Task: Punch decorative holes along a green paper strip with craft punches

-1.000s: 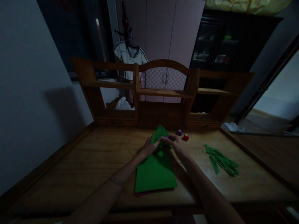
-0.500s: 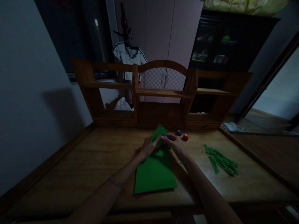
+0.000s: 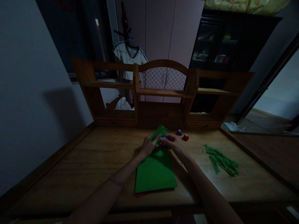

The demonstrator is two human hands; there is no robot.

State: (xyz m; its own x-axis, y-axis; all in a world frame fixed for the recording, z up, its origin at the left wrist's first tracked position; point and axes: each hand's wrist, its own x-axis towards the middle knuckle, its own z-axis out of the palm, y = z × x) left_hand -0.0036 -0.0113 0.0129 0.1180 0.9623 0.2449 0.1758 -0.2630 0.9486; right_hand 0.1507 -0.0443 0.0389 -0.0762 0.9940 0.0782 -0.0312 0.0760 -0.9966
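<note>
My left hand (image 3: 149,146) is closed on a narrow green paper strip (image 3: 160,130), which slants away from me and has small cut-outs at its far end. My right hand (image 3: 175,144) grips a small purple paper punch (image 3: 164,137) at the strip's right edge; fingers hide much of it. Both hands are close together above a stack of green paper sheets (image 3: 156,175), with a reddish edge showing underneath. Just beyond my right hand stand another purple punch (image 3: 179,132) and a red punch (image 3: 186,137).
A pile of thin green paper strips (image 3: 221,160) lies on the right of the wooden desk (image 3: 93,165). Along the desk's back edge rises a wooden shelf unit (image 3: 163,92). A few green scraps are scattered near the sheets.
The green strip has turned slightly, its far end shifting a little to the right. My right hand has moved slightly on the punch. The stack and the pile stay put.
</note>
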